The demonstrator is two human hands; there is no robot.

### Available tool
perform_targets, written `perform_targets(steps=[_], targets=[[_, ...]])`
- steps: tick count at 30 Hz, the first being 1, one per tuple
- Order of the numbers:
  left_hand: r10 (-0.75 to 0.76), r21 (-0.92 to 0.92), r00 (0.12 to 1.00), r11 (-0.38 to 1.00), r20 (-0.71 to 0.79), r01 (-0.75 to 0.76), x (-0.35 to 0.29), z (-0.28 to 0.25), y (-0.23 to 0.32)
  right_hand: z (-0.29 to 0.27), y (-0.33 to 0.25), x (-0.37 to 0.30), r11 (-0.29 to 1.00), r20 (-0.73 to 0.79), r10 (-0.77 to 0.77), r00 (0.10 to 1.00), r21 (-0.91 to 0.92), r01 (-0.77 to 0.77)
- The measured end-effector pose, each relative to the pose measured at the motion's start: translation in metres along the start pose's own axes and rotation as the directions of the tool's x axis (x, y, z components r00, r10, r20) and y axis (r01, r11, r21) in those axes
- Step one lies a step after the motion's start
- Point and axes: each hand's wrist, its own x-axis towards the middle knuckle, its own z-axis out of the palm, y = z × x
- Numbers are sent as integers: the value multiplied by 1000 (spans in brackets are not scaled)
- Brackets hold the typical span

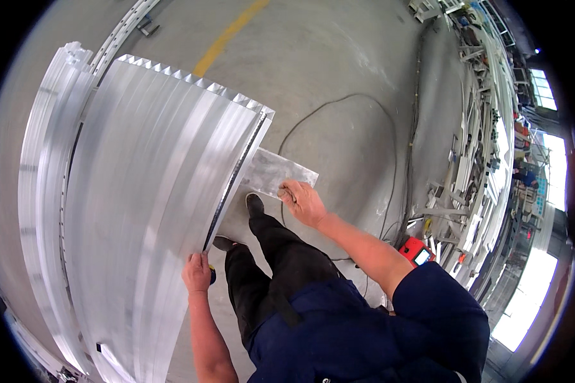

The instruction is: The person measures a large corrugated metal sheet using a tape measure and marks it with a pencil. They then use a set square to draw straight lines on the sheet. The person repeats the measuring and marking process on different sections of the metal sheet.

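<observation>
My left hand (pixel 197 274) is closed at the near right edge of a wide bed of silvery aluminium profiles (pixel 147 159). A small rounded dark case with a bit of yellow, apparently a tape measure (pixel 213 275), shows at its palm side, mostly hidden. Along the bed's right edge runs a narrow dark strip (pixel 236 175) with light flecks, ending at the fingertips. Farther right, my right hand (pixel 303 203) has its fingers curled at the near right corner of a flat grey metal plate (pixel 275 168), which juts out from beside the profiles.
More long profiles (pixel 45 172) lie at the left. Black cable (pixel 390 137) loops over the grey floor, near a yellow line (pixel 230 37). Racks of metal lengths (pixel 479 159) line the right side. A red device with a lit screen (pixel 416 251) stands right of my arm.
</observation>
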Motion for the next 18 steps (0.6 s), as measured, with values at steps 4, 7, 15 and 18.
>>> perform_targets(steps=[4,7,15,18], targets=[[-37,33,999,999,15,36,-4,-3,1,-8,-12,29,997,65,-1,998,74,-4],[-94,45,996,995,6,94,-3,-4,9,-11,-20,40,994,82,-27,996,112,17],[-329,93,944,940,-10,328,-8,1,12,16,-33,106,924,358,48,932,339,-178],[-417,115,909,902,-27,417,-9,-6,14,31,-35,136,895,466,18,884,386,-222]])
